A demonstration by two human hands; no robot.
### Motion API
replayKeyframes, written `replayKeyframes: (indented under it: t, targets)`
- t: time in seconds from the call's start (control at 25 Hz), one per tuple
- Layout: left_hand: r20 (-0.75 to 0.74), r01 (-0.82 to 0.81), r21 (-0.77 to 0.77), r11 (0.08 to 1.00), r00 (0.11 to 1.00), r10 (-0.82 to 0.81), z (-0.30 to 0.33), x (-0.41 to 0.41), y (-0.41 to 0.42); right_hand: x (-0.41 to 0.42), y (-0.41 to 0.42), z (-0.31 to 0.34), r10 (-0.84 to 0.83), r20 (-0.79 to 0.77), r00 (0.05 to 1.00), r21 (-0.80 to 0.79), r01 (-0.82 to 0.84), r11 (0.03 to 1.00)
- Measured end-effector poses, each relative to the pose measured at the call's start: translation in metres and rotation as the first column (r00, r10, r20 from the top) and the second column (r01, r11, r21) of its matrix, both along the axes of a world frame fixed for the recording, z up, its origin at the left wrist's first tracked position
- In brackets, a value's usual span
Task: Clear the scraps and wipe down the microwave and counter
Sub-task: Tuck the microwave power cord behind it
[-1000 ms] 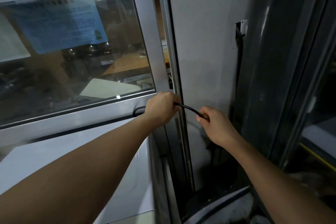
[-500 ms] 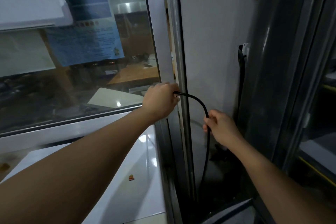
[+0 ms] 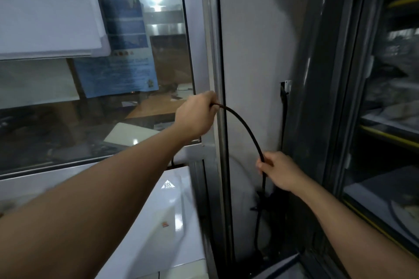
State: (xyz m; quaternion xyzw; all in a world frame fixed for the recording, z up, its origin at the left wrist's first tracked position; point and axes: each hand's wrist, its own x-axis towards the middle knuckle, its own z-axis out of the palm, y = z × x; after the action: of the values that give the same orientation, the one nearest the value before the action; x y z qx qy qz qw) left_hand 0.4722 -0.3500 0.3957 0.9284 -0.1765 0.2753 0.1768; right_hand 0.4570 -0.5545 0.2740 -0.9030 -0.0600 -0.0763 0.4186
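A black power cable [image 3: 246, 130] arcs between my two hands in front of the grey wall. My left hand [image 3: 196, 116] grips its upper end beside the metal window post. My right hand [image 3: 277, 171] grips it lower down, and below that hand the cable drops toward the floor. The white microwave [image 3: 163, 222] stands below my left forearm; its top carries a heat-warning sticker and a small orange scrap [image 3: 165, 224].
A glass window [image 3: 136, 75] with a white handwritten sign and a blue notice fills the left. A wall socket [image 3: 286, 87] with a dark plug sits on the grey wall. A glass-fronted cabinet [image 3: 385, 120] stands at the right.
My left hand has risen with the cable end while my right hand has slid lower, so the cable now bows in a taller arc. More of the microwave top shows.
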Motion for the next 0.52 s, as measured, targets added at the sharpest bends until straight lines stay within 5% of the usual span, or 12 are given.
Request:
replayKeyframes:
  t: [0.16,0.32,0.52]
  targets:
    - [0.089,-0.033,0.158,0.987,0.996,0.019,0.007,-0.016,-0.002,-0.016,-0.017,0.026,-0.150,0.047,0.988,0.122,0.144,0.982]
    - [0.078,0.055,0.233,0.971,0.994,-0.075,0.020,-0.035,-0.029,-0.037,-0.013,0.068,-0.121,0.123,0.985,0.177,0.098,0.979]
    - [0.016,0.065,0.082,0.994,0.998,-0.067,0.033,-0.048,-0.034,-0.074,-0.020,0.078,-0.082,0.025,0.996,0.169,0.077,0.983]
